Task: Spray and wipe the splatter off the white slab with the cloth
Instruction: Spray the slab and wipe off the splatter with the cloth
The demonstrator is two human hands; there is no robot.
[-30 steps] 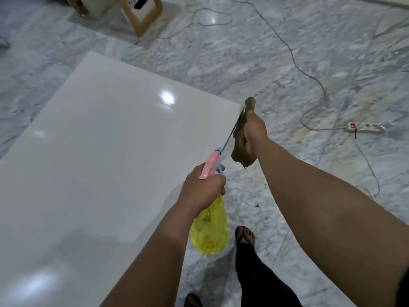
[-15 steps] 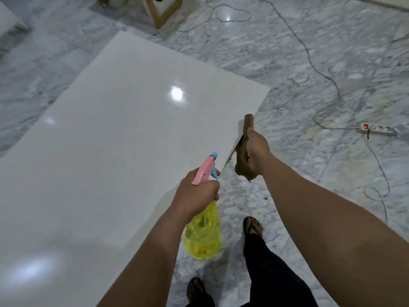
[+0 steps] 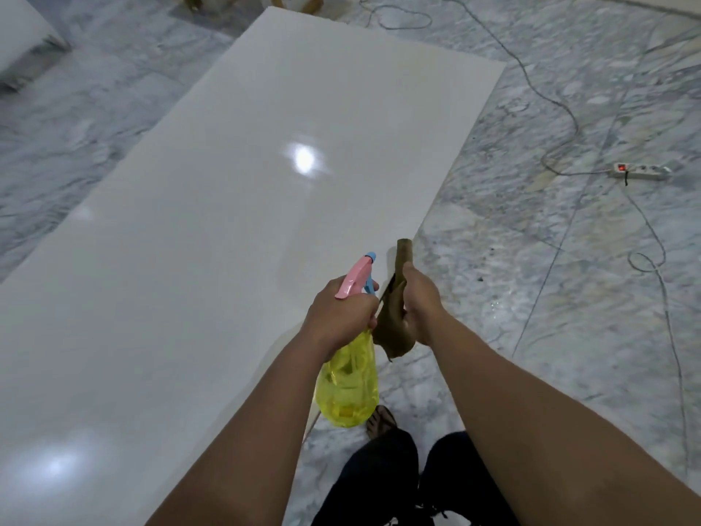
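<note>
Fists clamp: left hand (image 3: 341, 313) on spray bottle (image 3: 349, 381), right hand (image 3: 421, 301) on cloth (image 3: 394, 328), over slab (image 3: 227, 222) edge.

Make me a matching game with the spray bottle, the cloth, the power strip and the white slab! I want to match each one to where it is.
Things:
1. spray bottle
2. cloth
3. power strip
4. white slab

Places:
A. lying flat on the marble floor, filling the left and middle of the view
B. held in the right hand
C. on the floor at the far right, with a red light on
D. held in the left hand

Pairs: 1-D, 2-B, 3-C, 4-A
</note>
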